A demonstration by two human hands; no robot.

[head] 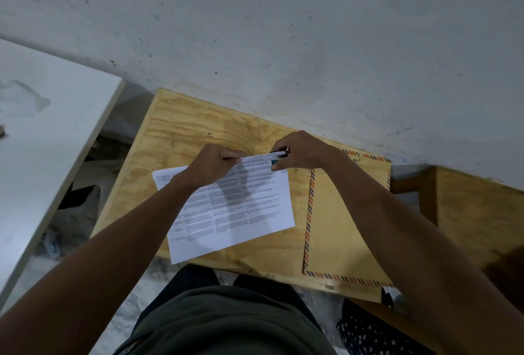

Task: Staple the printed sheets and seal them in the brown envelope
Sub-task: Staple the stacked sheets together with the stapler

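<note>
The printed sheets (235, 213) lie stacked on a small plywood table (181, 133), slightly turned. My left hand (212, 164) pinches the stack's far edge near the middle. My right hand (300, 150) grips a small stapler (279, 156), green and silver, clamped over the far right corner of the sheets. The brown envelope (340, 227), edged with red and blue stripes, lies flat on the table to the right of the sheets, partly under my right forearm.
A grey wall rises right behind the table. A white board (56, 116) leans at the left, with clutter on the floor beneath it. Another wooden piece (467, 207) stands at the right. A dotted cloth (368, 332) lies by my legs.
</note>
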